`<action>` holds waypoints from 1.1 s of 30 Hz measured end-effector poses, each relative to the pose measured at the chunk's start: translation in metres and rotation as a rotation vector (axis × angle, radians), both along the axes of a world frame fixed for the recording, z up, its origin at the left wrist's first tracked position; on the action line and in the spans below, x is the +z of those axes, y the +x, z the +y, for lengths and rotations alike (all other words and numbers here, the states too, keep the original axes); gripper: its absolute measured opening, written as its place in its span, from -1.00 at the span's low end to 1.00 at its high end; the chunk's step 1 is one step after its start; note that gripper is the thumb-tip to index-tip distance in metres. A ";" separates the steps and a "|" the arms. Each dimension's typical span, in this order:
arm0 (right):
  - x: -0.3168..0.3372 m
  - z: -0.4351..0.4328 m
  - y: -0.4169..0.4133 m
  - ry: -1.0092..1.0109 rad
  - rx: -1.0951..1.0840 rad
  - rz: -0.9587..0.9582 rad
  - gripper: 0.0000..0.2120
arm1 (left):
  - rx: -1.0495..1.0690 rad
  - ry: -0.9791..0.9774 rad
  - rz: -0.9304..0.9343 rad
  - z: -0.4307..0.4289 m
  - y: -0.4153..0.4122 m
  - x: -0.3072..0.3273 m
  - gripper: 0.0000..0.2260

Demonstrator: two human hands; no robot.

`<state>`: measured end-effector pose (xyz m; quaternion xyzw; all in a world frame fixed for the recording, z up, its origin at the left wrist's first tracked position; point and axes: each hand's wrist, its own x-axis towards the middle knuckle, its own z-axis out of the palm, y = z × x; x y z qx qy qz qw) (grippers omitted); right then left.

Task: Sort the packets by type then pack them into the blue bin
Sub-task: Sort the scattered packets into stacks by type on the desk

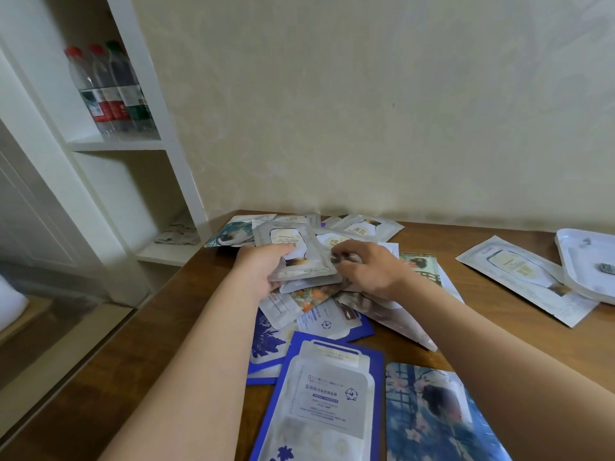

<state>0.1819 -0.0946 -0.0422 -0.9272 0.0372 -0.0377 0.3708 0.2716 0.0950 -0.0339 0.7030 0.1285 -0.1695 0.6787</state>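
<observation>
- Left hand (263, 271) clamped on silver packets (293, 254), stacked as one type.
- Right hand (364, 269) beside, pinching another packet's (339, 259) edge, probably adding it.

A home: wooden table (499, 331), shelved water bottles (109, 91).

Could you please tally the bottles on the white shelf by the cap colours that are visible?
Red-capped bottles: 2
Green-capped bottles: 1
Total: 3 with caps showing; any bottle hidden behind these cannot be counted.
</observation>
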 end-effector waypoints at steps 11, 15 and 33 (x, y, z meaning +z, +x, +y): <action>0.014 -0.005 -0.015 0.286 -0.017 0.005 -0.81 | 0.066 -0.082 0.054 -0.019 -0.008 -0.013 -0.76; 0.014 -0.013 -0.017 0.336 -0.198 -0.056 -0.82 | 0.099 -0.045 0.078 -0.015 -0.014 -0.015 -0.73; 0.037 -0.025 -0.081 0.687 -0.440 0.160 -0.79 | -0.284 -0.256 -0.201 0.013 -0.131 -0.003 0.07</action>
